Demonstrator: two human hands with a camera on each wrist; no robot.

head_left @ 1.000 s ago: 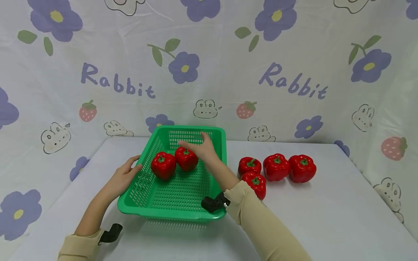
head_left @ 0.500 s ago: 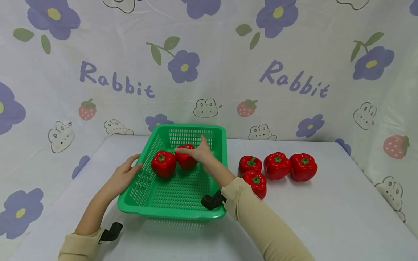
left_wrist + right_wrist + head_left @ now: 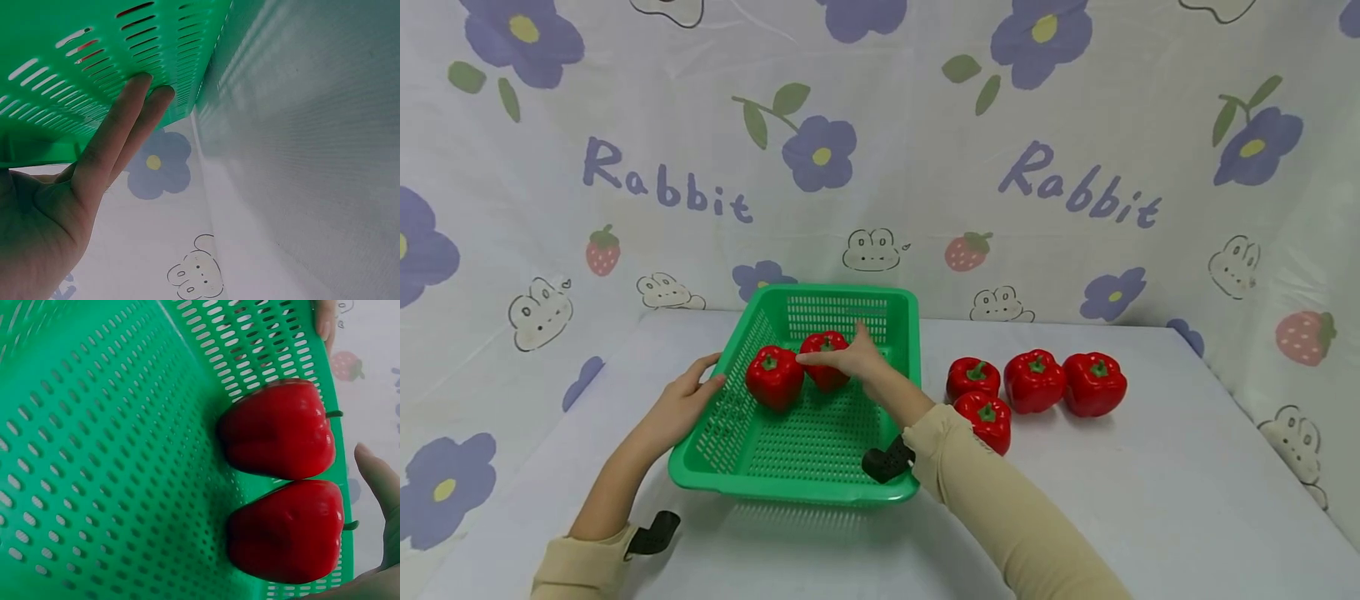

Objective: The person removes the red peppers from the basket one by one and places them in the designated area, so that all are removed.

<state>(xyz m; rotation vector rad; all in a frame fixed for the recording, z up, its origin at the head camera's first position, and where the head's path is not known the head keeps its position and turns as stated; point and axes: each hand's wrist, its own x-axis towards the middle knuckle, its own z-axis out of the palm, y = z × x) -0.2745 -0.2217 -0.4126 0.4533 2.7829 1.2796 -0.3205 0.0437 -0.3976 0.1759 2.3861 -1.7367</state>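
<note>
A green plastic basket with slotted walls holds two red bell peppers side by side near its back left. My left hand holds the left rim, thumb at the edge; in the left wrist view, two fingers lie straight along the outer wall. My right hand is over the basket, thumb raised and fingers spread across the farther bell pepper, partly hiding it. The nearer pepper sits to its left. In the right wrist view, the thumb stands apart from both peppers.
Several more red bell peppers, including the far right one and the front one, stand together right of the basket on the white table. A printed cloth hangs behind. Black wrist-worn devices jut from both sleeves.
My right hand has moved slightly left and down, its fingers now reaching across the farther pepper. The left hand keeps its place at the rim.
</note>
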